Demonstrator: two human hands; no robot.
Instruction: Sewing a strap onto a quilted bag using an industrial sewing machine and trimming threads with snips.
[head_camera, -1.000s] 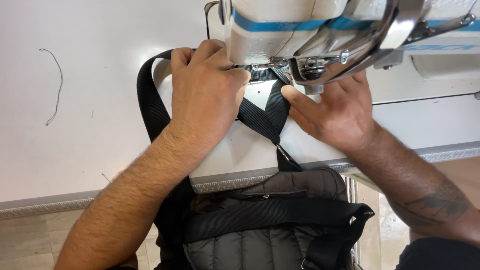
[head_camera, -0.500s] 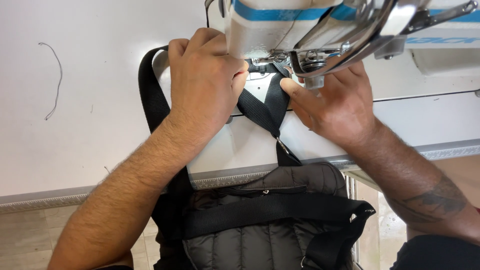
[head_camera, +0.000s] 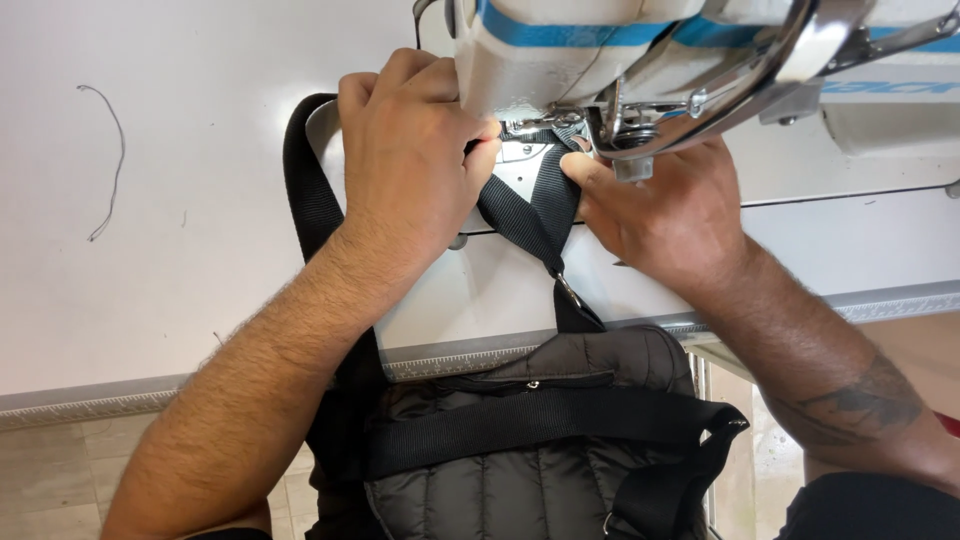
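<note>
A black webbing strap (head_camera: 535, 205) lies folded on the metal plate under the head of a white sewing machine (head_camera: 640, 55). My left hand (head_camera: 410, 150) grips the strap's left side, fingers curled by the presser foot. My right hand (head_camera: 665, 215) pinches the strap's right fold just below the needle area. The strap runs down through a small buckle (head_camera: 568, 293) to a black quilted bag (head_camera: 540, 440) hanging over the table's front edge. Another length of strap (head_camera: 305, 185) loops out to the left behind my left wrist.
The white sewing table (head_camera: 180, 250) stretches to the left, with a loose thread (head_camera: 108, 150) lying on it. A patterned trim (head_camera: 80, 408) runs along the table's front edge. Tiled floor shows below at the left.
Both hands have slid the strap a little farther up under the machine head. The view has shifted slightly, and the bag sits lower in frame.
</note>
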